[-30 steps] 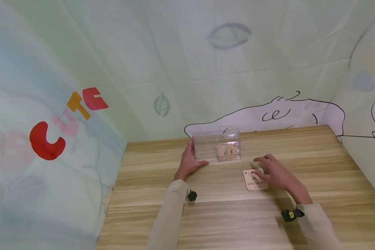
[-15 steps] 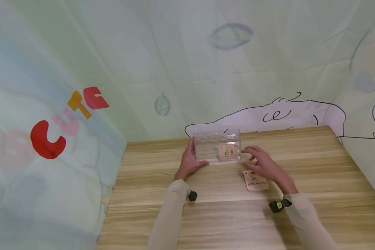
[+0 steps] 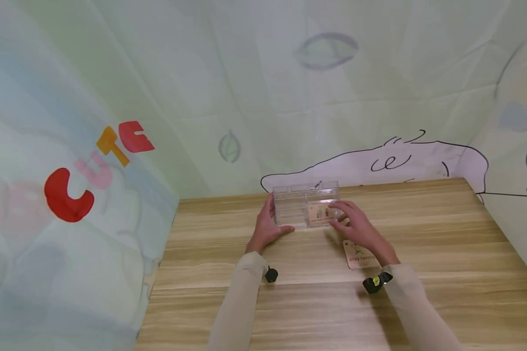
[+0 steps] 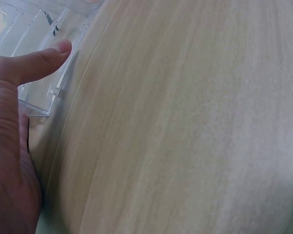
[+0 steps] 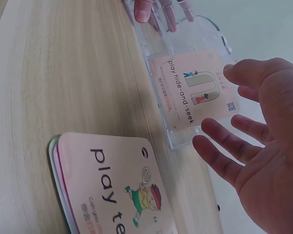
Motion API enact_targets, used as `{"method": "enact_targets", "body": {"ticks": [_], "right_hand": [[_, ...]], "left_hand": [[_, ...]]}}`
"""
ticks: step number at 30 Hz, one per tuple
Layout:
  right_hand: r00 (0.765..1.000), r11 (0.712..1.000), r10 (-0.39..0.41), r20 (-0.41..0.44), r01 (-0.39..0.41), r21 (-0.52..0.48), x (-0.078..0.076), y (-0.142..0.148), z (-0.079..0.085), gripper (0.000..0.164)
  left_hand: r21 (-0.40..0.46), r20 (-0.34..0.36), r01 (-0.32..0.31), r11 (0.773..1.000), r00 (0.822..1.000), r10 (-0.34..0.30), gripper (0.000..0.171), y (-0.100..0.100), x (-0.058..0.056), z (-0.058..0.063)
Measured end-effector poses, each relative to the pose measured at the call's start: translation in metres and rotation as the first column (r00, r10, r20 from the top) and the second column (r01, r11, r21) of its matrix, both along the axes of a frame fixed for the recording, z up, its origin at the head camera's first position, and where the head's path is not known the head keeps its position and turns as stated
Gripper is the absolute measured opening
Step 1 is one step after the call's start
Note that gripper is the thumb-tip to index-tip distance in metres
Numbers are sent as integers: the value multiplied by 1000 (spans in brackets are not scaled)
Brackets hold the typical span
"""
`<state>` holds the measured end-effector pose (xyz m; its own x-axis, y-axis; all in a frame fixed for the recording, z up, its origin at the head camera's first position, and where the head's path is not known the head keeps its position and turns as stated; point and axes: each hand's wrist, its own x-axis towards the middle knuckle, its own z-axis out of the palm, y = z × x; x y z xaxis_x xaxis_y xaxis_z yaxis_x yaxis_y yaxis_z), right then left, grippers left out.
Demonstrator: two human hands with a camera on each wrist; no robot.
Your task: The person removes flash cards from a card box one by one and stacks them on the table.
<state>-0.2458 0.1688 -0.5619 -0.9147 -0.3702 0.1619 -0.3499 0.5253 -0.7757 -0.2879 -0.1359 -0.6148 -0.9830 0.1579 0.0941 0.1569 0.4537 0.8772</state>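
A clear plastic two-compartment box (image 3: 290, 194) stands on the table. My left hand (image 3: 265, 226) grips its left end; in the left wrist view the thumb (image 4: 41, 63) lies across the front, while other fingers are partly hidden. The right compartment holds a pale pink "play hide-and-seek" card (image 5: 193, 92). My right hand (image 3: 357, 229) is at the box's right end, fingers spread and slightly bent around the card's edge. Whether a fingertip touches the card I cannot tell. Beneath the right wrist lies a small stack of rounded cards (image 5: 112, 180), a "play tennis" card on top.
The wood-grain table (image 3: 307, 312) ends at the back against a printed fabric wall (image 3: 263, 97). The box sits near that back edge. Another fabric wall with coloured letters (image 3: 70, 195) rises along the left side.
My right hand has moved left from above the "play tennis" stack to the right end of the box. The left hand and the box have stayed in place.
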Motion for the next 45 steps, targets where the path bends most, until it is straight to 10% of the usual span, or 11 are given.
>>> {"method": "enact_targets", "body": {"ticks": [24,45], "right_hand": [[996,997,-70,-63,69,-16,-10,-9,-5,27],[987,992,-118,-106,113,-52,-2,5,18,44]], "left_hand": [[-9,10,1,1000,1000,-1,129,2,-2,5],[-11,19,0,1000,1000,0,130,1,0,3]]}}
